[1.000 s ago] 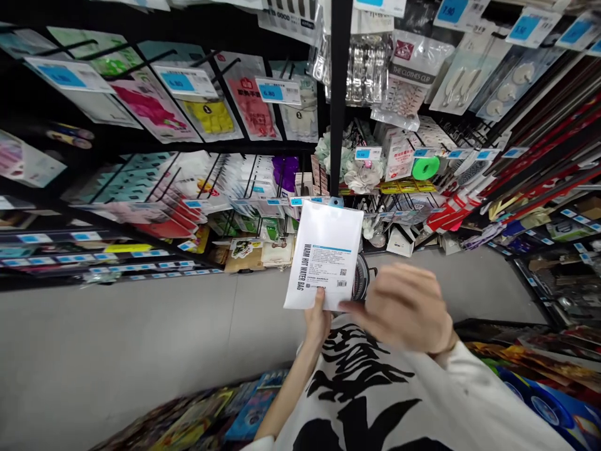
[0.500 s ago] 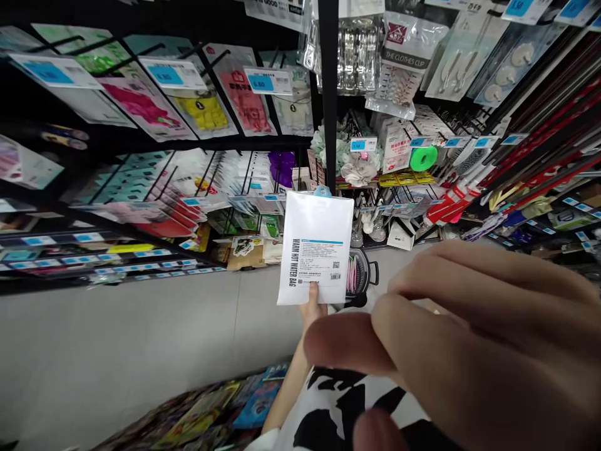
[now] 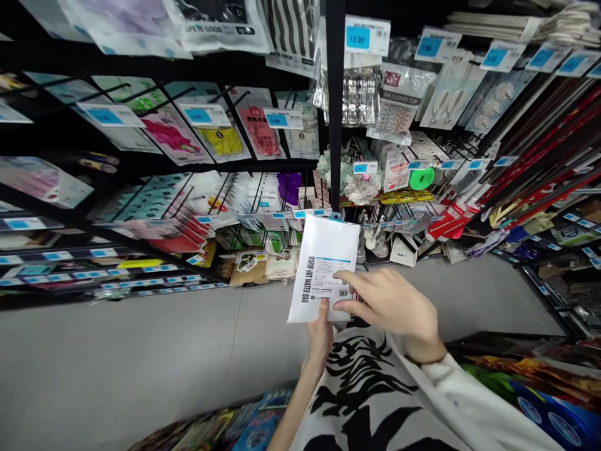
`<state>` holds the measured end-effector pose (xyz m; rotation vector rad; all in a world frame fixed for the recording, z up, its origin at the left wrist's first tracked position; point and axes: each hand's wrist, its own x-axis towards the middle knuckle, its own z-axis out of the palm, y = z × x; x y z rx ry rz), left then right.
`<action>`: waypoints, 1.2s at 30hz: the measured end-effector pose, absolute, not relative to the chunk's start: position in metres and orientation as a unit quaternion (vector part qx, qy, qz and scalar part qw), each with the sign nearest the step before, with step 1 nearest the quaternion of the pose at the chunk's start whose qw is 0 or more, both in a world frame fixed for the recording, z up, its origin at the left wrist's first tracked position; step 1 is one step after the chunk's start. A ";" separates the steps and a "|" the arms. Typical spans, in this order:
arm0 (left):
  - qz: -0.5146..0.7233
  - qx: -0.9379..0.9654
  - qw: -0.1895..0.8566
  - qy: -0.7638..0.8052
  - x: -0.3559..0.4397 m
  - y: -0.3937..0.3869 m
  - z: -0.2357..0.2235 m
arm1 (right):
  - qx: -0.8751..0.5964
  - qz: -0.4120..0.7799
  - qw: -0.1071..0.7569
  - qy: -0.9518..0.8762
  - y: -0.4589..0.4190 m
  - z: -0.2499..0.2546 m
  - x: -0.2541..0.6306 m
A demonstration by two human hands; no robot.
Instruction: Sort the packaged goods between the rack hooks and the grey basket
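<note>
A flat white package (image 3: 327, 241) printed "WARM HOT WATER BAG" is held in front of me, its back with small print, a barcode and a QR code towards me. My left hand (image 3: 322, 332) grips its lower edge, thumb on top. Over the lower right of the package is my right hand (image 3: 392, 307). Its index finger and thumb are apart and point at the printed text; whether they touch the surface I cannot tell. Its other fingers are partly hidden.
Shelving ahead bears packed gloves (image 3: 220, 141), clothes clips (image 3: 394, 113), artificial flowers (image 3: 361, 188) and a green tape roll (image 3: 422, 179). A black upright post (image 3: 335, 81) divides it. Grey floor (image 3: 188, 338) lies to the left. More packaged goods (image 3: 549, 394) are at lower right.
My right hand has moved from close before the camera down to the package. The view has shifted, and the package now tilts slightly and sits lower in it.
</note>
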<state>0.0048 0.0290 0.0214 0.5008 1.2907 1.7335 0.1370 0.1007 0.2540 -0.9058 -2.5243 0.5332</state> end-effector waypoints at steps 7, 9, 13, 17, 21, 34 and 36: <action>0.650 0.534 0.149 0.520 -0.018 0.030 0.028 | -0.276 0.631 0.204 -0.696 0.135 0.127 0.135; 0.599 0.611 0.061 0.514 -0.024 0.031 0.033 | -0.276 0.719 0.290 -0.568 0.131 0.109 0.128; 0.524 0.694 -0.020 0.493 -0.022 0.032 0.034 | -0.397 0.741 0.404 -0.362 0.127 0.096 0.112; 0.491 0.741 -0.007 0.457 -0.016 0.030 0.032 | -0.438 0.729 0.430 -0.303 0.136 0.097 0.108; 0.472 0.756 0.009 0.454 -0.018 0.031 0.032 | -0.451 0.728 0.444 -0.263 0.139 0.097 0.110; 0.458 0.763 0.001 0.457 -0.020 0.035 0.034 | -0.434 0.720 0.479 -0.251 0.139 0.087 0.108; 0.464 0.757 0.011 0.460 -0.020 0.035 0.035 | -0.423 0.716 0.497 -0.247 0.140 0.087 0.106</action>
